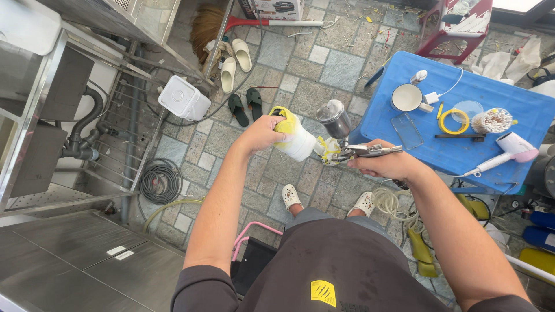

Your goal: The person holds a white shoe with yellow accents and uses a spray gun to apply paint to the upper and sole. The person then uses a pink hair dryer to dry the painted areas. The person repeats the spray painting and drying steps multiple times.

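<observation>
Fingers of the left hand (pixel 263 132) are clamped around a white bottle (pixel 298 141) with a yellow rag (pixel 284 123) pressed against it, held tilted out in front of the body above the stone floor (pixel 277 86). Fingers of the right hand (pixel 387 164) are closed on the handle of a metal spray gun (pixel 361 151), whose steel cup (pixel 334 117) stands up just behind the bottle; the gun's nozzle end sits just beside the bottle's lower end, whether touching cannot be told. A pale hose (pixel 393 205) coils below the right wrist. Below the hands, two feet in white clogs (pixel 291 196) stand on the floor. To the right stands a blue table (pixel 399 81) carrying a white cup (pixel 406 97), a yellow ring (pixel 452 121), a clear plastic case (pixel 406 131), a tub of cotton swabs (pixel 492 121) and a white and pink hair dryer (pixel 509 149). To the left sits a steel sink unit (pixel 40 115) with grey drain pipes, a coiled black hose (pixel 160 181) and a white box (pixel 184 98). Sandals and slippers lie beyond, beside a broom (pixel 231 23).
</observation>
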